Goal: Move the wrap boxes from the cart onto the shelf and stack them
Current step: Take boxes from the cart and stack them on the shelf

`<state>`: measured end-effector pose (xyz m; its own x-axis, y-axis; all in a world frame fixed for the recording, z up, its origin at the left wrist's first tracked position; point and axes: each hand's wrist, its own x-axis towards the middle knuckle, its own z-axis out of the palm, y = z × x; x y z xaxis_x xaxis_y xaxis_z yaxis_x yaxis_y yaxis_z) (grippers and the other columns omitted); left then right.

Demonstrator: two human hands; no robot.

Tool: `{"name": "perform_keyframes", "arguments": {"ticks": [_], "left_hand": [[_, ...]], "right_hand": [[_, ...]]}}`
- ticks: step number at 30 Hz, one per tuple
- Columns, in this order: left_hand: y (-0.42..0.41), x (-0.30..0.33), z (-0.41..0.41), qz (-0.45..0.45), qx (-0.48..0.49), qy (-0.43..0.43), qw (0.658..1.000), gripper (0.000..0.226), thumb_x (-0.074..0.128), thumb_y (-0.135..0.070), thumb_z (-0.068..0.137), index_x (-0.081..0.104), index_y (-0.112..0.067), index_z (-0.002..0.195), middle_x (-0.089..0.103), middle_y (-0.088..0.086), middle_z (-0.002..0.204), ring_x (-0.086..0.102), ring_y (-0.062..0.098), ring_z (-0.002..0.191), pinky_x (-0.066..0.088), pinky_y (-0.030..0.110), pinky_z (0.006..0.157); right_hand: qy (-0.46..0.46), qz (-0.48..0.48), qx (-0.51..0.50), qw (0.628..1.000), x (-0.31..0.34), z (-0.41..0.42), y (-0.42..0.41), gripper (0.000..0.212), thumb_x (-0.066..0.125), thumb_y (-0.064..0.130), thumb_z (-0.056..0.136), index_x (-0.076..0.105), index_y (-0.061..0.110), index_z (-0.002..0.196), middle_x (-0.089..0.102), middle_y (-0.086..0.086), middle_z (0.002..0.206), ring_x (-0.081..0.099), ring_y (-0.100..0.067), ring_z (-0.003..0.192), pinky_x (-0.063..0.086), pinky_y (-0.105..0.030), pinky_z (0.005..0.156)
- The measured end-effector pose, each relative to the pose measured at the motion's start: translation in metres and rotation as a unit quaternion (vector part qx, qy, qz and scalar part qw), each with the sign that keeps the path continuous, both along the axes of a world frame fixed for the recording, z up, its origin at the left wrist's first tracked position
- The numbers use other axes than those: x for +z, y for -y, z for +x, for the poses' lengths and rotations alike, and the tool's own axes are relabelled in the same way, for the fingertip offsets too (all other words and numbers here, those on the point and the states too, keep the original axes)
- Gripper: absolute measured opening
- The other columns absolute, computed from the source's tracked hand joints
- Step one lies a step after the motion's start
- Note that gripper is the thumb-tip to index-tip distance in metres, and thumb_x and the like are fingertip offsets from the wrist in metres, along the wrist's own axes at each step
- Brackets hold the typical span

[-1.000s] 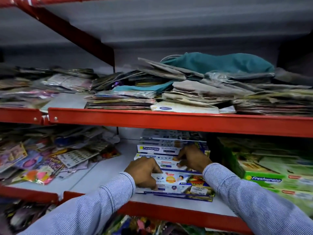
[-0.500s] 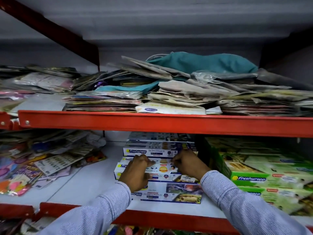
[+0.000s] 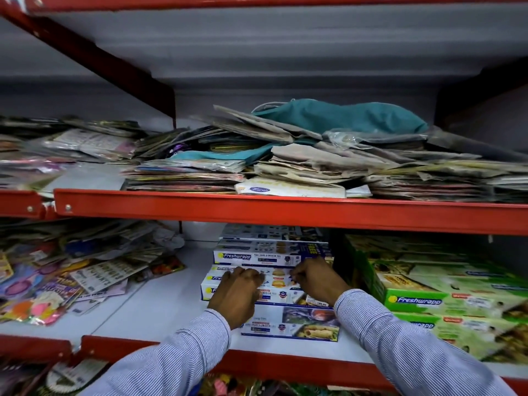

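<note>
The left hand [image 3: 237, 292] and the right hand [image 3: 317, 278] both press flat with loose fingers on the wrap boxes [image 3: 274, 281], which sit piled on the white shelf [image 3: 160, 304], probably to push them straight so the pile stays neat.

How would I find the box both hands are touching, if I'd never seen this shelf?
Look under the red shelf beam, at the middle stack of white-and-blue foil boxes. Both the left hand and right hand rest on the box showing burger pictures, unlike the green boxes to the right.
</note>
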<state>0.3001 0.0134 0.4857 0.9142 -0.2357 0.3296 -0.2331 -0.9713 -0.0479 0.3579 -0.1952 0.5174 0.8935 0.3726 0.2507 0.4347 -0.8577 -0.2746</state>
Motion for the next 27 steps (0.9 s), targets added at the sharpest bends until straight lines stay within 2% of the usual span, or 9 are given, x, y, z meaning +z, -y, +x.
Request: {"name": "perform_keyframes", "arguments": {"ticks": [3, 5, 7, 10, 13, 15, 18, 22, 27], "left_hand": [[-0.001, -0.009, -0.019, 0.009, 0.017, 0.012, 1.0, 0.063, 0.042, -0.039, 0.102, 0.016, -0.026, 0.158, 0.016, 0.002, 0.169, 0.013, 0.032, 0.154, 0.013, 0.058, 0.123], [-0.001, -0.021, -0.036, -0.006, 0.012, 0.05, 0.999, 0.067, 0.037, -0.049, 0.101, 0.012, -0.028, 0.159, 0.008, 0.004, 0.17, 0.008, 0.035, 0.155, 0.009, 0.061, 0.122], [-0.005, -0.035, -0.062, -0.017, 0.002, 0.096, 0.995, 0.069, 0.037, -0.056, 0.098, 0.017, -0.028, 0.158, 0.012, 0.005, 0.169, 0.013, 0.038, 0.154, 0.007, 0.061, 0.123], [-0.008, -0.054, -0.089, 0.002, -0.005, 0.119, 0.993, 0.075, 0.039, -0.064, 0.094, 0.023, -0.027, 0.157, 0.023, 0.009, 0.166, 0.024, 0.039, 0.15, 0.012, 0.058, 0.115], [-0.011, -0.083, -0.117, -0.005, 0.003, 0.11, 0.994, 0.075, 0.036, -0.066, 0.092, 0.034, -0.025, 0.154, 0.032, 0.013, 0.162, 0.031, 0.037, 0.148, 0.023, 0.063, 0.111], [-0.014, -0.119, -0.14, -0.01, -0.001, 0.114, 0.993, 0.074, 0.036, -0.063, 0.092, 0.035, -0.022, 0.154, 0.033, 0.015, 0.162, 0.031, 0.041, 0.148, 0.026, 0.067, 0.11], [-0.02, -0.176, -0.174, -0.028, 0.005, 0.052, 0.998, 0.078, 0.041, -0.06, 0.092, 0.027, -0.019, 0.157, 0.023, 0.019, 0.165, 0.022, 0.047, 0.15, 0.022, 0.069, 0.111], [-0.022, -0.244, -0.213, -0.07, 0.014, -0.038, 0.997, 0.079, 0.035, -0.063, 0.095, 0.017, -0.019, 0.159, 0.018, 0.021, 0.165, 0.017, 0.047, 0.15, 0.015, 0.068, 0.113], [-0.022, -0.335, -0.27, -0.078, 0.043, -0.18, 0.98, 0.076, 0.029, -0.061, 0.096, 0.025, -0.014, 0.157, 0.016, 0.026, 0.164, 0.013, 0.052, 0.15, 0.011, 0.07, 0.115]], "right_hand": [[0.037, -0.001, 0.005, 0.999, -0.002, -0.018, 0.003, 0.034, 0.049, 0.021, 0.093, 0.067, 0.023, 0.121, 0.073, -0.007, 0.119, 0.07, -0.026, 0.1, 0.058, -0.034, 0.085], [0.089, 0.035, 0.015, 0.995, -0.013, -0.036, 0.008, 0.04, 0.048, 0.024, 0.093, 0.057, 0.031, 0.131, 0.065, -0.001, 0.134, 0.065, -0.022, 0.114, 0.057, -0.034, 0.091], [0.144, 0.047, 0.024, 0.988, -0.028, -0.063, 0.01, 0.05, 0.048, 0.03, 0.095, 0.04, 0.037, 0.144, 0.045, 0.005, 0.153, 0.044, -0.02, 0.139, 0.046, -0.037, 0.11], [0.191, 0.049, 0.017, 0.98, -0.054, -0.1, 0.011, 0.058, 0.035, 0.049, 0.097, 0.016, 0.047, 0.151, 0.021, 0.012, 0.163, 0.017, -0.017, 0.152, 0.026, -0.037, 0.119], [0.22, 0.027, 0.015, 0.975, -0.089, -0.134, 0.008, 0.058, 0.03, 0.053, 0.095, 0.024, 0.041, 0.151, 0.025, 0.003, 0.163, 0.023, -0.022, 0.151, 0.021, -0.036, 0.12], [0.224, 0.015, 0.015, 0.974, -0.123, -0.156, 0.006, 0.061, 0.043, 0.048, 0.091, 0.033, 0.033, 0.15, 0.031, -0.005, 0.16, 0.027, -0.026, 0.148, 0.023, -0.042, 0.116], [0.176, -0.014, 0.019, 0.984, -0.184, -0.181, 0.003, 0.074, 0.051, 0.045, 0.084, 0.026, 0.032, 0.153, 0.02, -0.007, 0.164, 0.014, -0.029, 0.153, 0.019, -0.052, 0.117], [0.088, -0.044, 0.023, 0.995, -0.256, -0.211, -0.003, 0.073, 0.049, 0.044, 0.089, 0.018, 0.033, 0.154, 0.01, -0.006, 0.166, 0.004, -0.031, 0.154, 0.013, -0.053, 0.12], [-0.031, -0.08, 0.055, 0.995, -0.341, -0.259, -0.006, 0.066, 0.051, 0.034, 0.09, 0.031, 0.025, 0.152, 0.018, -0.011, 0.164, 0.01, -0.033, 0.153, 0.014, -0.054, 0.119]]}}
